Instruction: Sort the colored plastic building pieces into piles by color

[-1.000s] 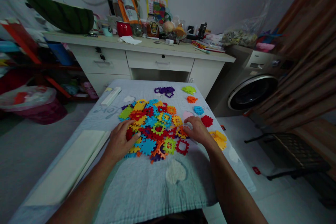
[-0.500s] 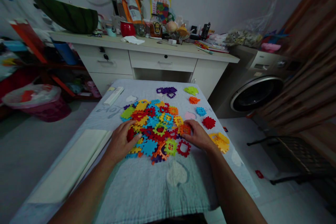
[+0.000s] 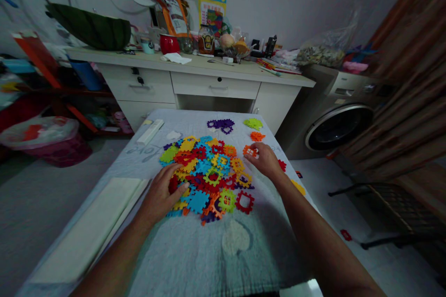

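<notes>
A mixed heap of plastic interlocking building tiles [image 3: 202, 167] in several colours lies on the cloth-covered table [image 3: 202, 260]. My left hand [image 3: 163, 190] rests against the heap's left edge, its thumb spread from its curved fingers, with nothing gripped. My right hand [image 3: 266, 160] pinches an orange window-patterned tile [image 3: 249, 151] just right of the heap. Sorted by colour, separate groups lie beyond and to the right: purple tiles [image 3: 222, 124], lime green tiles [image 3: 253, 123] and orange tiles [image 3: 257, 136]. Red tiles [image 3: 282, 165] and yellow tiles [image 3: 298, 187] show partly behind my right hand and forearm.
A white remote [image 3: 150, 132] and a long pale folded panel [image 3: 90, 227] lie along the table's left side. Behind stands a white cabinet [image 3: 139, 88] crowded with household items. A washing machine [image 3: 334, 111] and a dark rack [image 3: 393, 209] stand at the right.
My right hand has lifted an orange tile from the heap's right side and carried it away and slightly right. My left hand has stayed by the heap.
</notes>
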The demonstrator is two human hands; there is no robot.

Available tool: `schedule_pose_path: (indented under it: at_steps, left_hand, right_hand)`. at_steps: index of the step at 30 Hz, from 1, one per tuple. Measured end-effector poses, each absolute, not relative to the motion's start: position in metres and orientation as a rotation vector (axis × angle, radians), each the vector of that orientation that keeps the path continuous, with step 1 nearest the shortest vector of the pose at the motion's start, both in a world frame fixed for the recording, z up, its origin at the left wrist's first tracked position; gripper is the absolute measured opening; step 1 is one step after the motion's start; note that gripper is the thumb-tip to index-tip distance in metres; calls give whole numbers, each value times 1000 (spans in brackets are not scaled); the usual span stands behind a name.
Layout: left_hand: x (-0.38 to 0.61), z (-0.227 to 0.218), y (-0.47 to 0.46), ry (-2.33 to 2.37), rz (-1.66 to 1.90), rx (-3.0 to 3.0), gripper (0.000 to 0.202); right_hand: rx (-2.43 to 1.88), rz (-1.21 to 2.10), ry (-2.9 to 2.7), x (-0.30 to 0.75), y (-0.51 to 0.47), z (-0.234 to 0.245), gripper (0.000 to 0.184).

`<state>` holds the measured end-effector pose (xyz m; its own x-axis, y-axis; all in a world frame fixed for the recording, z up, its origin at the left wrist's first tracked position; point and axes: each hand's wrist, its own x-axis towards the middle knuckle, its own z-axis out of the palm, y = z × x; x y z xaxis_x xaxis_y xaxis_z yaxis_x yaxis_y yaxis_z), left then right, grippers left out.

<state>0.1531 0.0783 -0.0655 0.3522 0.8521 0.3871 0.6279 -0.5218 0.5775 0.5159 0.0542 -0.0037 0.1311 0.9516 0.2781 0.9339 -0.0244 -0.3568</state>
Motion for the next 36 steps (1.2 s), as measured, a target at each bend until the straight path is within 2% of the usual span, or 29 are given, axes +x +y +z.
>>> schedule_pose_path:
  at_steps: [6,15,20,25,31,36]
  left_hand:
    - [153,-64,78,1269,965,2288,52]
    - [152,-62,78,1289,971,2260,49]
    - [151,-64,81,1333,994,2226,49]
    - [151,-67,83,1355,974,2207,47]
    - [150,-70,83,1362,972,2201,47]
    - [150,-72,84,1374,947,2228,48]
  right_hand:
    - [-2269,-125,-1758,555,119,1,37]
    - [-2450,-51,-1562,587,151,-11,37]
    - [-2281,-51,-1521,567,145,-13,33]
    - [-1946,288,-1885,522,131,-21,23]
    - [-1908,379,-1986,494,121,-34,37]
    - [-1916,318,-1970,494,120,-39,39]
